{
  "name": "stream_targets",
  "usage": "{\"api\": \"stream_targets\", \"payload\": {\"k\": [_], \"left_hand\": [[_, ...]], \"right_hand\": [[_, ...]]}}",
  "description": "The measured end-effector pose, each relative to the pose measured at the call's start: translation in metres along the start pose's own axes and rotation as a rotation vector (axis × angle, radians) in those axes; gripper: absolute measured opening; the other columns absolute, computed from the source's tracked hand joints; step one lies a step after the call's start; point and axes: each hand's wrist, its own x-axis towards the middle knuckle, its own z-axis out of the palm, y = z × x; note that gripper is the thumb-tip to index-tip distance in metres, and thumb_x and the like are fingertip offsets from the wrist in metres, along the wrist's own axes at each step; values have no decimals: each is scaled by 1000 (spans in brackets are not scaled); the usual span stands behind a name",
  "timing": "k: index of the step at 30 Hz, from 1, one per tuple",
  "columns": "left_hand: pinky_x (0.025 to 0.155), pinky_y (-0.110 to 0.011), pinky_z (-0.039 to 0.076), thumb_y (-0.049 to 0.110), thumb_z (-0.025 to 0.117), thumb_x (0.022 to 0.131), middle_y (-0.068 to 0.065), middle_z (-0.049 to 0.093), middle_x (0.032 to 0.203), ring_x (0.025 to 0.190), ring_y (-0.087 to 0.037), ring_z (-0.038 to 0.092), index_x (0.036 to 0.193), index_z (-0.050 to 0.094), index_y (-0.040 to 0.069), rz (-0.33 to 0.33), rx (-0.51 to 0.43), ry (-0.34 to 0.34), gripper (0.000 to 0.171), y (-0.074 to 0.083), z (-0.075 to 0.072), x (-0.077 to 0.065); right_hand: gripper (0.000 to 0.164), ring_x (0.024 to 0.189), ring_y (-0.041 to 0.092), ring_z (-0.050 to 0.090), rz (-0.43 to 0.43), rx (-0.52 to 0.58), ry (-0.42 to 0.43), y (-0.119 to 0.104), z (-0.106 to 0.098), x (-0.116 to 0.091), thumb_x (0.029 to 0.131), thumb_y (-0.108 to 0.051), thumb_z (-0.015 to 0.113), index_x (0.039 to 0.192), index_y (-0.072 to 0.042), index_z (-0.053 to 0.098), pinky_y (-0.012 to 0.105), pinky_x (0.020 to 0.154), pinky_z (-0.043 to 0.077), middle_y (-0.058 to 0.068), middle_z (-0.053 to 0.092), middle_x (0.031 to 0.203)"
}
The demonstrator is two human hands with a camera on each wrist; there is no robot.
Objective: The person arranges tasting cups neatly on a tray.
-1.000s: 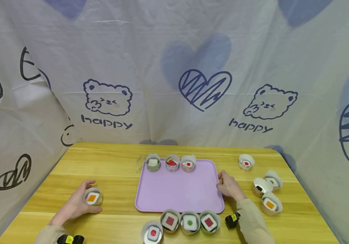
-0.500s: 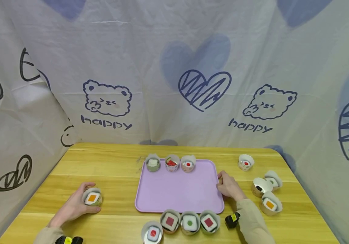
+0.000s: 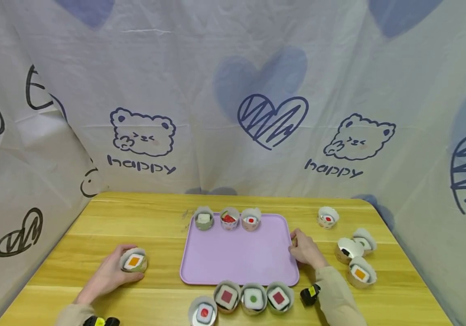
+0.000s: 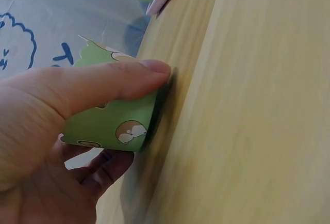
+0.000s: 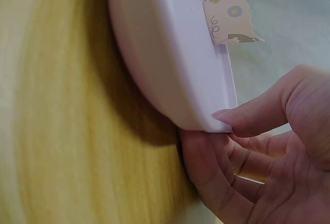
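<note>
In the head view my left hand (image 3: 111, 271) grips a green paper baking cup (image 3: 134, 261) with a white sushi piece with an orange centre in it. The left wrist view shows the thumb across the side of this green cup (image 4: 118, 118), close over the wooden table. My right hand (image 3: 307, 249) pinches the right rim of a lilac tray (image 3: 241, 262); in the right wrist view its thumb (image 5: 258, 113) lies on the rim and the fingers are under it. Along the tray's far edge stand a green cup (image 3: 204, 219), a cup with red filling (image 3: 229, 219) and a pinkish cup (image 3: 251, 220).
Several filled cups stand near the tray's front edge, among them one with a green dot (image 3: 253, 298) and, farther left, one with a red dot (image 3: 203, 312). At the right are more cups, including an orange-centred one (image 3: 361, 273) and a lone one behind (image 3: 328, 218).
My left hand has moved a little to the right toward the tray, carrying the green cup. The right hand has stayed on the tray's rim, and the tray has not moved.
</note>
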Motion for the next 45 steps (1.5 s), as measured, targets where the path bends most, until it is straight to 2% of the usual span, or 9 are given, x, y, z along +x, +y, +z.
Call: {"api": "stream_targets", "payload": {"k": [12, 17, 24, 37, 41, 45], "left_hand": [[81, -26, 50, 19, 89, 73, -18, 64, 122, 103, -23, 62, 133, 47, -2, 78, -67, 40, 77, 21, 26, 13], [86, -30, 51, 18, 91, 71, -16, 65, 122, 105, -24, 62, 133, 50, 0, 92, -94, 56, 76, 32, 36, 18], [89, -30, 52, 15, 90, 71, -16, 65, 122, 107, -26, 62, 134, 51, -2, 128, -125, 62, 76, 43, 46, 24], [94, -30, 52, 15, 88, 75, -12, 68, 120, 110, -27, 64, 134, 52, 2, 162, -177, 103, 71, 60, 62, 29], [97, -35, 53, 15, 87, 77, -11, 68, 120, 111, -28, 64, 136, 51, 1, 177, -173, 109, 71, 64, 67, 31], [100, -45, 54, 18, 86, 78, -12, 67, 122, 113, -29, 63, 137, 50, -2, 205, -147, 114, 72, 70, 72, 34]], "right_hand": [[28, 65, 18, 55, -16, -1, 15, 0, 0, 0, 87, 0, 58, 114, 5, 52, 27, 56, 46, 10, 57, 81], [28, 66, 19, 55, -3, -1, 12, 0, 1, 0, 88, -1, 58, 115, 4, 52, 27, 57, 46, 10, 57, 82], [28, 67, 19, 56, 10, 8, 9, 0, 2, 1, 89, -1, 58, 116, 4, 52, 27, 57, 46, 10, 57, 82], [28, 66, 19, 56, 0, 2, 13, 0, 1, -1, 88, -1, 58, 115, 4, 52, 27, 56, 46, 10, 58, 82], [28, 66, 19, 56, 4, 0, 13, 1, 2, 0, 88, -1, 58, 115, 4, 52, 27, 56, 46, 10, 57, 82], [29, 67, 19, 56, 15, -1, 11, 1, 2, 1, 88, -1, 58, 116, 4, 52, 27, 57, 46, 10, 57, 82]]}}
